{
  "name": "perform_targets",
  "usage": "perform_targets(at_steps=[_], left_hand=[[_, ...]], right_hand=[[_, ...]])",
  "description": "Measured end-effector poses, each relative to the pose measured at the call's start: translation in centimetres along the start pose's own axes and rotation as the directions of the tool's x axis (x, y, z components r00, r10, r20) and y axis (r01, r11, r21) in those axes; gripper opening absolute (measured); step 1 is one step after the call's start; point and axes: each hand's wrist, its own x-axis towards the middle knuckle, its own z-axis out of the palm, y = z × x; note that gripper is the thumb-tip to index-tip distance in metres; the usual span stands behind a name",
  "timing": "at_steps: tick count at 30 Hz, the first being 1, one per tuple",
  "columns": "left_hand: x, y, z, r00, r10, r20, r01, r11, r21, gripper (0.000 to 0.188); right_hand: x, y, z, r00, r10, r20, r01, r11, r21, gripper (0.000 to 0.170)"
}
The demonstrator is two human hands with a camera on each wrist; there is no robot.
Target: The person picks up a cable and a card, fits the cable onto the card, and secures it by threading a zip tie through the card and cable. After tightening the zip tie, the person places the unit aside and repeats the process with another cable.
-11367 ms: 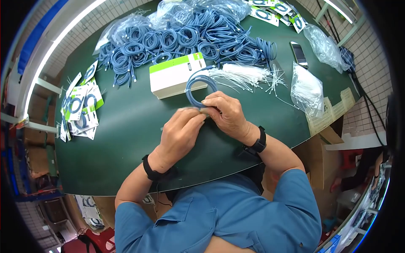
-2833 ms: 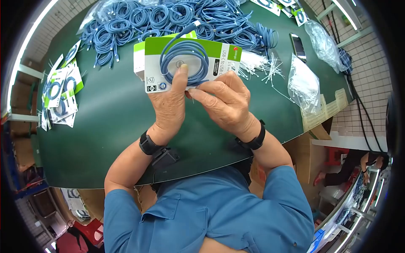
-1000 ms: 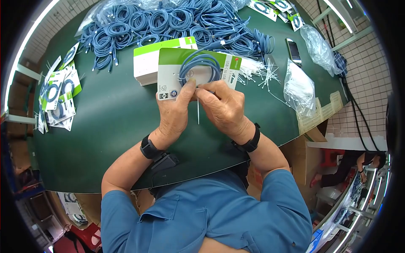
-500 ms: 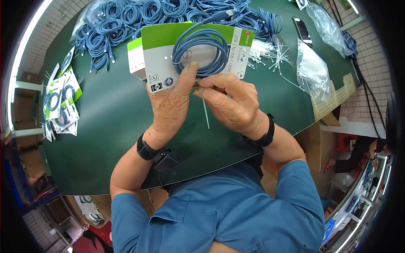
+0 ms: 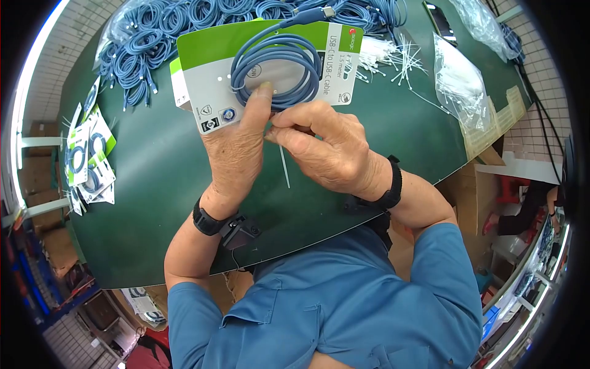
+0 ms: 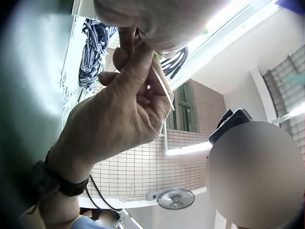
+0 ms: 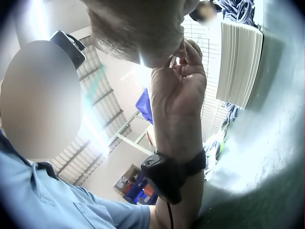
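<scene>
In the head view a green and white card (image 5: 201, 80) carries a coiled blue cable (image 5: 310, 74), its plug end above the top edge. The left hand (image 5: 236, 141) grips the card's lower edge, thumb on the coil and the other fingers hidden behind. At the lower edge the right hand (image 5: 329, 147) pinches a thin white tie (image 5: 284, 167), whose tail hangs below the fingers. The left wrist view shows the right hand (image 6: 114, 109) with the tie (image 6: 164, 86) sticking out. In the right wrist view the left hand (image 7: 178, 90) has curled fingers.
Coiled blue cables (image 5: 184, 18) lie along the back of the green table (image 5: 141, 227). Carded cables (image 5: 92, 154) are at the left. White ties (image 5: 378, 55), a bag of ties (image 5: 458, 80) and a phone (image 5: 440, 23) lie at the right. A stack of cards (image 7: 239, 64) stands beyond the left hand.
The coil, first held bare, came to lie against a card held by the left hand. Over the last second, card and hands shifted left and upward in the head view, the tie's tail still hanging.
</scene>
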Motion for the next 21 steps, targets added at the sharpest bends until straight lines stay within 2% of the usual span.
perform_targets(at_steps=[5, 17, 21], left_hand=[[0.1, -0.1, -0.7, 0.998, -0.003, 0.057, 0.001, 0.999, 0.035, 0.039], [-0.3, 0.8, 0.5, 0.998, -0.064, 0.020, 0.066, 0.993, -0.101, 0.039], [-0.3, 0.9, 0.0, 0.994, -0.108, 0.019, 0.109, 0.992, -0.070, 0.041]], right_hand=[[0.2, -0.1, 0.0, 1.000, -0.010, -0.016, 0.010, 1.000, 0.009, 0.022], [-0.1, -0.1, -0.1, 1.000, -0.020, -0.023, 0.021, 0.999, 0.041, 0.024], [-0.1, -0.2, -0.1, 1.000, -0.022, -0.011, 0.023, 0.997, 0.073, 0.025]])
